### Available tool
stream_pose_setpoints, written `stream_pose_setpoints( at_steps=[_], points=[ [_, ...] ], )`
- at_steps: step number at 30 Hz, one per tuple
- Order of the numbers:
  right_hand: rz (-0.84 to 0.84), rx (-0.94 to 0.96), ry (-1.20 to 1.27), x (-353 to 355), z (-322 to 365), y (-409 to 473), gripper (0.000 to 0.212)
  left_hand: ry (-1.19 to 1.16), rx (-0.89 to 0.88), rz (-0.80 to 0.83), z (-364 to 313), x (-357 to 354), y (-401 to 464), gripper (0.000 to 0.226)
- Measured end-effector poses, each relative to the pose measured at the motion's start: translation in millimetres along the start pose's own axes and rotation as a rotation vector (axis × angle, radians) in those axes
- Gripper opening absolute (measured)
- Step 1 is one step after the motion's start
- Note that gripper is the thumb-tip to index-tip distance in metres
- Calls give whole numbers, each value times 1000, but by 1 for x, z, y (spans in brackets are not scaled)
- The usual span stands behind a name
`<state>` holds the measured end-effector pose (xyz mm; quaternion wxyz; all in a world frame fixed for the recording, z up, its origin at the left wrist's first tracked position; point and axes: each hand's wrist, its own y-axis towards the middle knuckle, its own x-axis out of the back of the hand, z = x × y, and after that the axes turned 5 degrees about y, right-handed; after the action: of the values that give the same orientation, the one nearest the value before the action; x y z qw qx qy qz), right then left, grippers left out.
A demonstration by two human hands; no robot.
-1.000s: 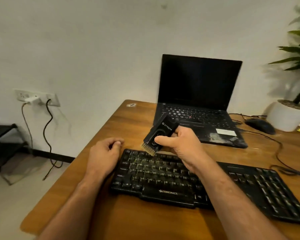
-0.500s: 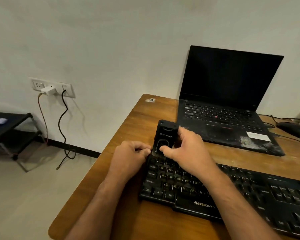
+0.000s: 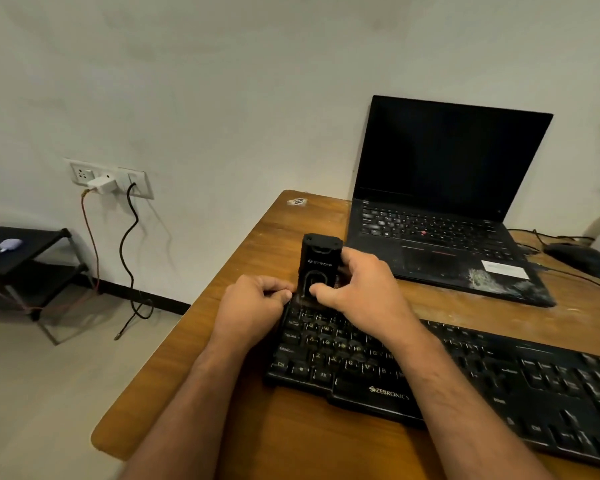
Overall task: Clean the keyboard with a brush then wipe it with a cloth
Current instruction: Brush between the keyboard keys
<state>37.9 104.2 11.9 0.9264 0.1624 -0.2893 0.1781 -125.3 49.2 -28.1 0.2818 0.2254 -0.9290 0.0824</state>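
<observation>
- Right hand [image 3: 357, 292] is wrapped around a black brush block [image 3: 321, 263], thumb on the front face, fingers curled round the far side. It stands pretty much upright on the top-left corner of the keyboard [image 3: 430, 368]; the bristles are hidden down at the keys.
- Left hand [image 3: 253, 306] sits at the keyboard's left edge with fingers curled in, tips just beside the brush base. Can't tell whether it's actually pinching the keyboard edge or just resting there.
- Keyboard is a black Zebronics, lying diagonally across the wooden desk [image 3: 257, 230], white legends on the keys, right end running out of view.
- Right behind the brush is an open black laptop [image 3: 444, 216], screen dark, scuffed white patch on the palm rest. A black mouse [image 3: 582, 259] and cables sit further right.
- Desk's rounded left edge is close to the left hand; bare wood in front of the keyboard.
- Wall socket [image 3: 108, 178] with a white charger [image 3: 101, 184] and a dark shelf [image 3: 25, 261] off to the left.
</observation>
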Motion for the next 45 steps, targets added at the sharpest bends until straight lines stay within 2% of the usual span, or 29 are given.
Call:
stream_pose_setpoints(
  at_steps=[3, 7, 11, 14, 18, 22, 26, 30, 35, 39, 42, 45],
  points=[
    [-59, -7, -18, 4, -4, 1, 28, -2, 28, 0, -4, -2, -3, 19],
    [-8, -29, 85, 8, -9, -4, 34, 19, 39, -20, -12, -2, -1, 18],
    [-83, -35, 67, 12, -12, -5, 32, 67, 29, -48, -16, -8, -1, 20],
    [23, -30, 227, 11, -9, -10, 40, 80, -15, -53, -13, -7, -1, 20],
    [56, 17, 152, -2, -6, -15, 41, 17, -20, -35, -5, -1, 0, 14],
    [127, 59, 191, -5, -4, -20, 45, -13, -22, -10, -2, -1, -1, 16],
    [36, 57, 121, -3, -3, -19, 36, 9, -32, -37, -2, -2, 0, 15],
    [139, 81, 187, -3, -1, -26, 43, 33, -53, -48, -2, -2, -1, 17],
    [66, 66, 144, -2, -1, -24, 37, 22, -46, -45, -3, -2, 0, 20],
    [159, 73, 177, -2, -1, -29, 40, 37, -71, -50, -3, -2, 0, 16],
    [76, 63, 141, -3, -1, -28, 39, 20, -69, -45, -3, -2, 0, 15],
    [119, 69, 178, -2, 0, -28, 43, 64, -87, -60, -6, -2, -2, 16]
  ],
)
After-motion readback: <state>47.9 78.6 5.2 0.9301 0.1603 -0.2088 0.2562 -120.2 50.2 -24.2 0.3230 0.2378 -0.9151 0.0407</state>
